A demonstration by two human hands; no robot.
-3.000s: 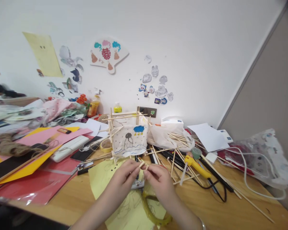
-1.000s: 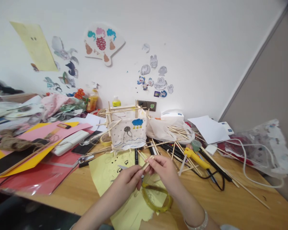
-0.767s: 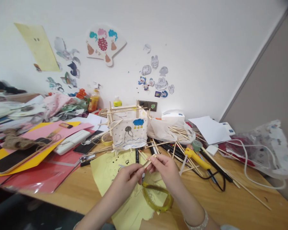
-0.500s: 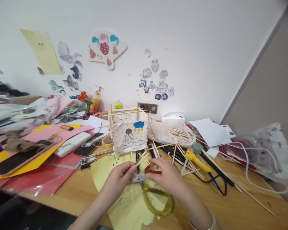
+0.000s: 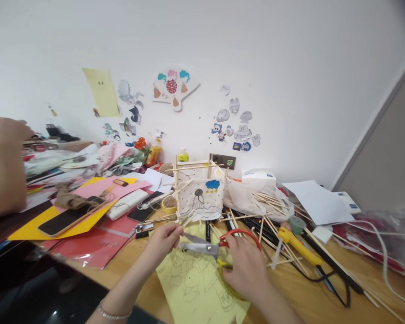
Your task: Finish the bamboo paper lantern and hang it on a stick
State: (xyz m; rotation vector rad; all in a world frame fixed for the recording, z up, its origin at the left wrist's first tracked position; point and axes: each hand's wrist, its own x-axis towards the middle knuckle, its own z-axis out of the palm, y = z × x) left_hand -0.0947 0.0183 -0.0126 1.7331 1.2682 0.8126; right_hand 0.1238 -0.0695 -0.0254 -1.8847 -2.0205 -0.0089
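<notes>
My left hand [image 5: 164,242] is closed around thin wooden sticks [image 5: 188,219], whose ends stick out past my fingertips. My right hand [image 5: 245,265] grips scissors [image 5: 205,248] by their red and yellow handles. The blades are spread and point left, with their tips close to my left fingers. Under both hands lies a yellow paper [image 5: 192,292] with pencil drawings. Just behind them stands a box-like stick frame [image 5: 202,198] covered in white drawn-on panels, one showing a blue cloud.
To the right are a yellow glue gun [image 5: 299,245], loose sticks and a plastic bag [image 5: 241,198] of sticks. On the left lie a phone [image 5: 69,218], coloured sheets and a white power strip [image 5: 127,204]. Another person's arm [image 5: 5,166] shows at far left.
My right hand has taken hold of both scissor handles, and the blades are now spread. The view has shifted left, bringing another person's arm into sight. My left hand still holds the sticks.
</notes>
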